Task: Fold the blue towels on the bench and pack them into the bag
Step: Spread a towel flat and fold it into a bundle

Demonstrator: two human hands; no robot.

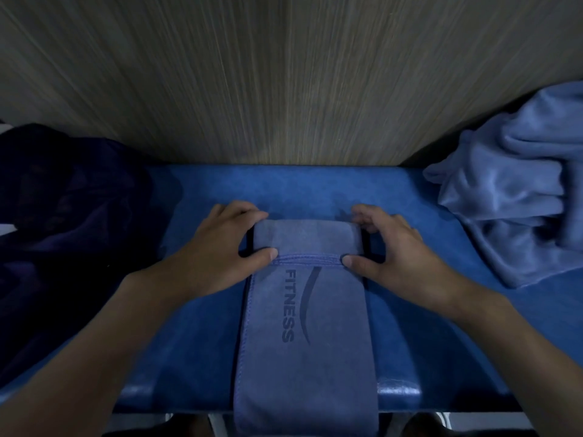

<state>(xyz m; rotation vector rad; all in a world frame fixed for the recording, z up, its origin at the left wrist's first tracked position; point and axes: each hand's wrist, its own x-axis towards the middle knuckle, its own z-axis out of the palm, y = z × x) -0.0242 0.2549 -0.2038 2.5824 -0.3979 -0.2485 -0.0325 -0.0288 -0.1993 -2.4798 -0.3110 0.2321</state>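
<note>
Head view: left hand (220, 247) and right hand (389, 250) pinch the folded-over end of the blue towel (306, 313) between them on the table (189, 329). I would keep the side edges flush, then flatten the crease.

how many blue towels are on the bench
2: the FITNESS towel in the middle, gripped by the left hand and right hand, and a crumpled heap at the right end, which may hide more.

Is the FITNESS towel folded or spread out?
Partly folded. The FITNESS towel is a narrow strip; left hand and right hand pinch its far end doubled back; near end hangs off the bench.
</note>
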